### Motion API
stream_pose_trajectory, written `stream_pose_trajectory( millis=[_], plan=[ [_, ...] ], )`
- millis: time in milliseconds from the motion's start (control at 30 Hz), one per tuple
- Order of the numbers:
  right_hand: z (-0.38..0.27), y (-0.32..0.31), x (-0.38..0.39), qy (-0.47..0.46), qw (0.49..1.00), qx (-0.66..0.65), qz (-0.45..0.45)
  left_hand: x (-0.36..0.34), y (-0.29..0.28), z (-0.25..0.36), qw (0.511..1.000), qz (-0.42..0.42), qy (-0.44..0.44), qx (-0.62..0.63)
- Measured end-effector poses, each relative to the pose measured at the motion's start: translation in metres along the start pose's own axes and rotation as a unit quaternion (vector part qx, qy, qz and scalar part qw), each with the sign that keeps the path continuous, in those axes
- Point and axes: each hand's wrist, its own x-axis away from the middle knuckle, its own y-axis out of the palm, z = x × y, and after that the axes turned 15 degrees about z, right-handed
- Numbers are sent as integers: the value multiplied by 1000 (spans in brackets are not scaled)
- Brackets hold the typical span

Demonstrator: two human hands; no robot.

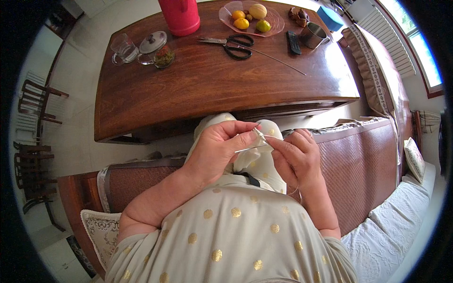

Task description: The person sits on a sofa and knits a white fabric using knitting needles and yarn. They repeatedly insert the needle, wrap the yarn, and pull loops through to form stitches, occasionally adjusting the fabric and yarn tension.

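Observation:
Above my lap, a small piece of cream knitting (260, 136) is pinched between the thumb and forefinger of my left hand (218, 144). A thin metal knitting needle (247, 149) sticks out just below it, under the left thumb. My right hand (300, 155) is closed at the right side of the work, its fingertips around a slim needle whose point meets the stitches. White yarn runs between the two hands. Most of the right-hand needle is hidden by the fingers.
On the wooden table (188, 87) lie black-handled scissors (240, 47), a spare needle (283, 63) and a remote (293, 42). Around them stand a metal mug (314, 36), a fruit bowl (228, 18), a red jug (180, 16), a glass mug (123, 51) and a lidded teapot (164, 57).

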Motion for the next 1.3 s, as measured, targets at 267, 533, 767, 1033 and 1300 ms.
stream_pose_trajectory(
  millis=[267, 533, 767, 1033, 1300],
  plan=[
    [-8, 5, -2, -10, 1000, 20, 16, -5, -2, -5, 998, 18, 0, 53],
    [-4, 5, -2, -12, 1000, 12, 12, -2, -2, -3, 999, 15, -7, 33],
    [-9, 7, 0, -17, 996, 87, 10, -6, -4, -7, 1000, 4, 2, 31],
    [3, 18, -18, 74, 995, -44, -55, -2, 1, -12, 982, 0, 159, -99],
    [3, 18, -15, 5, 998, 16, 57, -4, -5, -11, 968, 30, 203, -146]
  ],
)
